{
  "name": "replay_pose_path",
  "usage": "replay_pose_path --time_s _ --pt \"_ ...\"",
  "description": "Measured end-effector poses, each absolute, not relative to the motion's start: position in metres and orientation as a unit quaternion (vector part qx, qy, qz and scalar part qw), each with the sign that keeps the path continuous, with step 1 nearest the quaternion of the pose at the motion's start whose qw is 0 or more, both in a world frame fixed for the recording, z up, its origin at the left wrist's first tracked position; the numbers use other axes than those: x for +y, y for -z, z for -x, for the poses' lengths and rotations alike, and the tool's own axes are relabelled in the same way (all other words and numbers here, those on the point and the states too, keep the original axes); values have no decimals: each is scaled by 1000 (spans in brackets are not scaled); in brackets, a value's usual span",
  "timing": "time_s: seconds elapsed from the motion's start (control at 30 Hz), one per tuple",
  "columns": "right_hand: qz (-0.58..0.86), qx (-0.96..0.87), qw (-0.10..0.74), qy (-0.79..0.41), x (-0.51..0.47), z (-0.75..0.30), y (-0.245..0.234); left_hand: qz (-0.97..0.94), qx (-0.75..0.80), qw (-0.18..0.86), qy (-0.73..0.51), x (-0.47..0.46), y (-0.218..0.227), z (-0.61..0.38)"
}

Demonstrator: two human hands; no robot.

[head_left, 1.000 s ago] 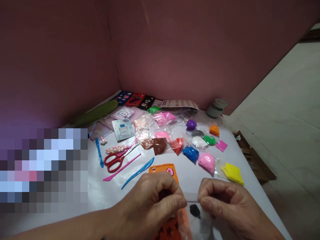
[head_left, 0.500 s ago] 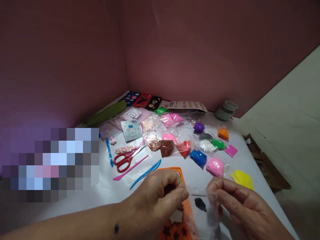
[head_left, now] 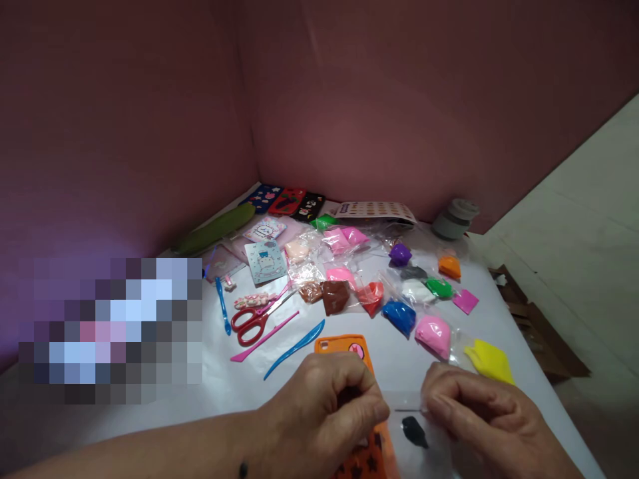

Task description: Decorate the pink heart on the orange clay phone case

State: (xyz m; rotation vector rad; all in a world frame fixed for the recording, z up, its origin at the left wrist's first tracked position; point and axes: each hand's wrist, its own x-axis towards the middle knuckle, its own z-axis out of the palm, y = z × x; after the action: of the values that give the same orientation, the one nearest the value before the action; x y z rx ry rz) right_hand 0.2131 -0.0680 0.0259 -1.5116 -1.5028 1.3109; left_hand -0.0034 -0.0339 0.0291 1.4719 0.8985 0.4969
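Between my two hands hangs a clear plastic bag (head_left: 399, 449) with a small black lump of clay (head_left: 415, 432) inside. My left hand (head_left: 339, 406) pinches the bag's upper left edge between thumb and forefinger. The upper right corner is gripped by my right hand (head_left: 484, 416), its fingers curled. Below my left hand lies an orange phone case (head_left: 372, 459) with dark star shapes and a pink round mark near its top; the hand covers much of it.
Red-handled scissors (head_left: 252, 326), a pink tool (head_left: 264, 338) and a blue tool (head_left: 294, 347) lie left of the case. Several bagged clay packets, among them blue (head_left: 399, 317), pink (head_left: 433, 334) and yellow (head_left: 488, 360), spread beyond my hands. A lidded jar (head_left: 454, 219) stands at the back right.
Both hands and the bag sit slightly lower and further right in the picture. The bag stays held between them, and more of the orange case's top shows.
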Motion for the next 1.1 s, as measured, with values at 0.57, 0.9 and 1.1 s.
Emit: replay_pose_path --time_s 0.57,0.9,1.1 --pt "652 -673 309 -162 -38 -260 -24 -843 500 144 -135 41 -59 29" --pt "509 -774 328 -187 -56 -224 -14 -862 465 156 -128 73 -21 -8" --pt "418 -810 331 -245 -73 -205 -20 -807 444 318 -223 62 -63 2"
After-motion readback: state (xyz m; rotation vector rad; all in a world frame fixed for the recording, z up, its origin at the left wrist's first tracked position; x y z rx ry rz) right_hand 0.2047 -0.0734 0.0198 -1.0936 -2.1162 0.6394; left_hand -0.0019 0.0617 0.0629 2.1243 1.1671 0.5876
